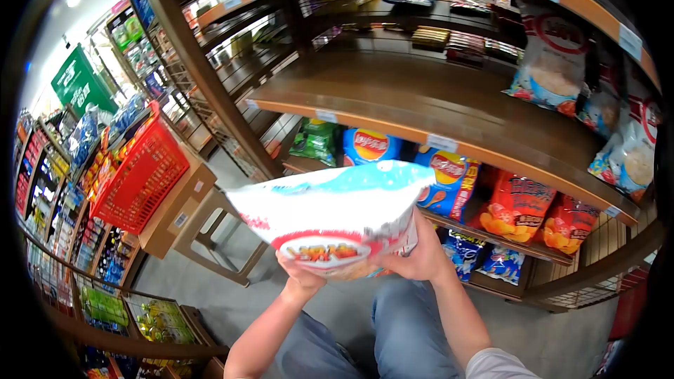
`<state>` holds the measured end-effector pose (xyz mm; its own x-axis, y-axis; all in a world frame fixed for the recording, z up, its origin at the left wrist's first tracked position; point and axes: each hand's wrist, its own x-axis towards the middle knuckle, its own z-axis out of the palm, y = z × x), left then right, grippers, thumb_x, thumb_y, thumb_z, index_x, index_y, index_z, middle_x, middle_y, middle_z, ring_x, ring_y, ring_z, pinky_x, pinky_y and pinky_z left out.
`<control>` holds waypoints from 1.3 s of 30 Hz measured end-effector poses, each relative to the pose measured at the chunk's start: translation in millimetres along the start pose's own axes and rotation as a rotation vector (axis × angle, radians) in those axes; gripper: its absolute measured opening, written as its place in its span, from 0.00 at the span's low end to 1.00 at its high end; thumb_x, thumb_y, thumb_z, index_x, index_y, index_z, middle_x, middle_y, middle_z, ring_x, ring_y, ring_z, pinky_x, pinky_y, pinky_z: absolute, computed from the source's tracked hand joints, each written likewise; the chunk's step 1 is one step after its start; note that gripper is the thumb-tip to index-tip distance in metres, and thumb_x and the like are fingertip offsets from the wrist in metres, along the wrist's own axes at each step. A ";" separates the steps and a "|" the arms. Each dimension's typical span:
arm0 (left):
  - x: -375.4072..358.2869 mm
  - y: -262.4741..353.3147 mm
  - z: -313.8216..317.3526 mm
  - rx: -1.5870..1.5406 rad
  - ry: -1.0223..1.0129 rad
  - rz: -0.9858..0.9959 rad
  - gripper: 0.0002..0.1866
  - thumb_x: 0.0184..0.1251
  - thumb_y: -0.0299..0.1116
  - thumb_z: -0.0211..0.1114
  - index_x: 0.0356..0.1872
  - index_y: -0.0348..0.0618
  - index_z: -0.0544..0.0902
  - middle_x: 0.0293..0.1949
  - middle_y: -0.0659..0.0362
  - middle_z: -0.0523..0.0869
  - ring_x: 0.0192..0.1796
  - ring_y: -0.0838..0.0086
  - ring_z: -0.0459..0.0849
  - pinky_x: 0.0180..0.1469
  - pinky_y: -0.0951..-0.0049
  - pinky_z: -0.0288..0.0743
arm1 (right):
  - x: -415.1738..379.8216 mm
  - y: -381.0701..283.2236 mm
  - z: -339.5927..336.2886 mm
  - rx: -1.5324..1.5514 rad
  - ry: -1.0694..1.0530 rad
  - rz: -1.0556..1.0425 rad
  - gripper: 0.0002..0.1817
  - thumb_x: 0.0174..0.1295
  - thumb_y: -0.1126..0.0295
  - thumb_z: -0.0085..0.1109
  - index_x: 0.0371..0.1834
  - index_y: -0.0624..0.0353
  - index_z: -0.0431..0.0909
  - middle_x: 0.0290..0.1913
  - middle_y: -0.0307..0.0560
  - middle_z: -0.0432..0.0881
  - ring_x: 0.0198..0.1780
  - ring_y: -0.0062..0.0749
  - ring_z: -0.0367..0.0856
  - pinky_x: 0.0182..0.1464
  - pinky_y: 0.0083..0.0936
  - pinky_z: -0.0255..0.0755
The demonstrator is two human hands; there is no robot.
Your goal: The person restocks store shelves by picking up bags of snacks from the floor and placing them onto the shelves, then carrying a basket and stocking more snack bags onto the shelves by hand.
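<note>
A large white snack bag [330, 214] with a light-blue edge and a red oval logo is held up in front of my knees. My left hand [303, 272] grips its lower left side, the fingers partly hidden behind it. On the right side my right hand [415, 253] clasps the bag, thumb across its front. Behind the bag, the wooden shelf [393, 91] has a bare middle, and similar white bags [554, 56] stand at its right end. Blue chip bags [446, 181] and orange-red chip bags [518, 205] fill the shelf below.
To the left, a red shopping basket [140, 172] full of packets sits on a cardboard box [175, 214] over a stool [225, 245]. Small blue packets [502, 267] lie on the lowest shelf. A brown shelf post [203, 63] stands left of the shelf.
</note>
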<state>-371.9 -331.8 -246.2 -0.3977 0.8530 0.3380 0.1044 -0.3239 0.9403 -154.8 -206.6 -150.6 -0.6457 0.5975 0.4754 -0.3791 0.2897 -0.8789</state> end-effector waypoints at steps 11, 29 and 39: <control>67.3 47.9 70.6 0.304 -0.188 0.091 0.28 0.68 0.49 0.45 0.55 0.33 0.72 0.54 0.47 0.79 0.57 0.62 0.79 0.59 0.61 0.72 | 3.2 -92.3 -111.4 -0.702 0.091 -0.527 0.46 0.32 0.75 0.74 0.65 0.56 0.70 0.62 0.48 0.73 0.58 0.47 0.69 0.62 0.37 0.65; 155.7 156.1 191.3 0.516 -0.257 0.491 0.10 0.70 0.28 0.51 0.43 0.31 0.78 0.40 0.44 0.83 0.42 0.52 0.81 0.49 0.61 0.72 | 31.0 -133.0 -152.6 -0.683 0.601 -0.380 0.34 0.51 0.82 0.63 0.65 0.64 0.66 0.60 0.57 0.74 0.61 0.50 0.73 0.63 0.35 0.65; 180.6 174.3 279.2 0.236 -0.483 0.569 0.25 0.73 0.39 0.55 0.63 0.33 0.65 0.51 0.46 0.72 0.51 0.61 0.74 0.59 0.64 0.67 | -0.3 -153.4 -180.8 -0.725 0.791 -0.327 0.35 0.67 0.75 0.56 0.74 0.67 0.51 0.66 0.53 0.69 0.65 0.31 0.69 0.66 0.27 0.61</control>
<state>-171.0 -120.0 -10.2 0.2102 0.6826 0.6999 0.3855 -0.7158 0.5823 23.4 -116.0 -23.0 0.1147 0.6454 0.7551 0.1887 0.7321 -0.6545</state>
